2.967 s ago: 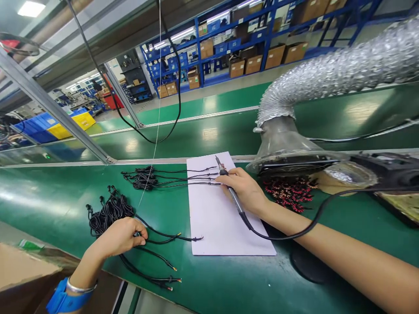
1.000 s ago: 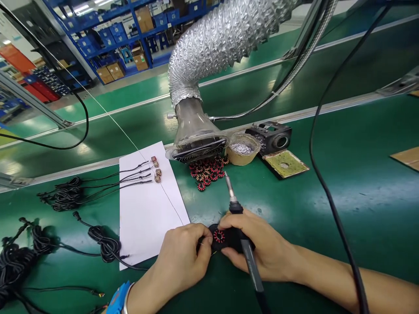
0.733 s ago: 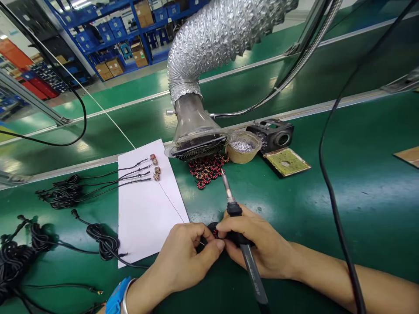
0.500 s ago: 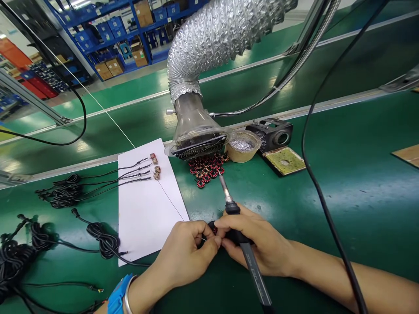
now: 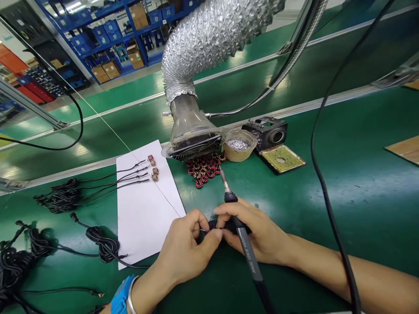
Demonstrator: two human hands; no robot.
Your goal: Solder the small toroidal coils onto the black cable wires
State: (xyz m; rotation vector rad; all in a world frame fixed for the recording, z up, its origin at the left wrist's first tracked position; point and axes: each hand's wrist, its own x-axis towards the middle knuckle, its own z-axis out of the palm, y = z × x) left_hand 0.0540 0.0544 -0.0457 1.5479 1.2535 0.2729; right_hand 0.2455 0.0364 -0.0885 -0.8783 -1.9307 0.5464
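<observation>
My right hand (image 5: 258,231) is wrapped round a soldering iron (image 5: 250,257), whose metal tip points away from me toward a heap of small red-and-black wound ring coils (image 5: 203,170). My left hand (image 5: 193,248) is closed just beside it, thumb and fingers pinched together. A thin solder wire (image 5: 166,199) comes down from the upper left and runs to my left hand. Between the fingertips of both hands shows a small dark piece (image 5: 212,224), mostly covered, so its kind cannot be made out. The iron's tip ends just short of the coils.
A fume extractor hood (image 5: 193,131) hangs over the coils. Behind stand a bowl of solder bits (image 5: 240,150) and an iron stand with a yellow sponge (image 5: 281,158). On white paper (image 5: 144,226) lie copper coils (image 5: 152,168) with leads; bundled black cables (image 5: 101,244) lie left.
The view has shifted slightly. My left fingers have lifted and spread a little around the dark piece. The soldering iron has turned slightly in my right hand.
</observation>
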